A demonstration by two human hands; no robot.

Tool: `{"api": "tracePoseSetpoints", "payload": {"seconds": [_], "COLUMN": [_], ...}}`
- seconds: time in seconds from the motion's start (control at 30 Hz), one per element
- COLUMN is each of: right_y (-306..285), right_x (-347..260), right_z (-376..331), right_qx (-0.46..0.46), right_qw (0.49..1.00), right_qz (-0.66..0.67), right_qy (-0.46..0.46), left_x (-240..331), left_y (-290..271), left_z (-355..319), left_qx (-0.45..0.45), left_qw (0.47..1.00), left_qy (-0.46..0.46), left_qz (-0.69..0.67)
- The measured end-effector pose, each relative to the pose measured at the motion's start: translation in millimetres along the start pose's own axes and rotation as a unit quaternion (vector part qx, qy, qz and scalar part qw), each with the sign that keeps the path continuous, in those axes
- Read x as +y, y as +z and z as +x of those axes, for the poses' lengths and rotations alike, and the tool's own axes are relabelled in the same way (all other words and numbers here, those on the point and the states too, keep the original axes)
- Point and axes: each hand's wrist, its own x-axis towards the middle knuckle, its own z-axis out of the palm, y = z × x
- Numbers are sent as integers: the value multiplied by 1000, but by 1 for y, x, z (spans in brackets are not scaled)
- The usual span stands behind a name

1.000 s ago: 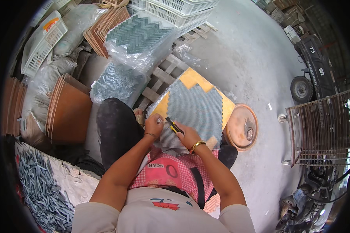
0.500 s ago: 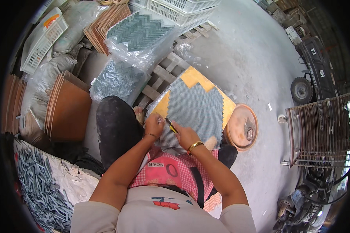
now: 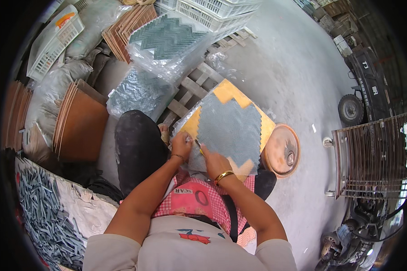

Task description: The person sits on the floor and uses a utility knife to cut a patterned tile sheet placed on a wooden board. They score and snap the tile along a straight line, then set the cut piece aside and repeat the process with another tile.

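In mid-frame, grips a slim black-and-yellow knife (image 3: 199, 146) in fingers of right hand (image 3: 216, 163), now covering more of it, perhaps mid-stroke; cannot tell whether pinching with left hand (image 3: 182, 145).

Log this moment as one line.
left hand: beside mesh sheet's left edge, contents unclear | right hand: gripping yellow-black tool | mesh sheet: lying over yellow board | rest: white crates beyond

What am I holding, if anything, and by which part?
Your right grip has a yellow and black tool by its yellow body, dark tip showing. Whether the left grip holds anything, I can't tell.
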Motion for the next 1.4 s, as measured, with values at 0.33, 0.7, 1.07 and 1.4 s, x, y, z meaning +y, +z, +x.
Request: {"api": "tracePoseSetpoints", "payload": {"seconds": [0.33,0.7,1.07,1.4], "right_y": [-7,-11,-5,21], "right_x": [5,23,15,15], "right_z": [-10,-14,-3,-7], "right_qx": [35,-42,3,14], "right_qw": [995,994,986,971], "right_qz": [-79,-84,166,236], "right_qy": [-51,-50,9,44], "left_x": [4,5,2,4], "left_y": [-2,-3,-1,-1], "left_z": [0,-3,-1,0], "left_qx": [-16,-3,-15,-40], "left_qw": [1000,999,999,998], "left_qy": [-8,-24,-16,-39], "left_qz": [-17,-36,-35,-30]}}
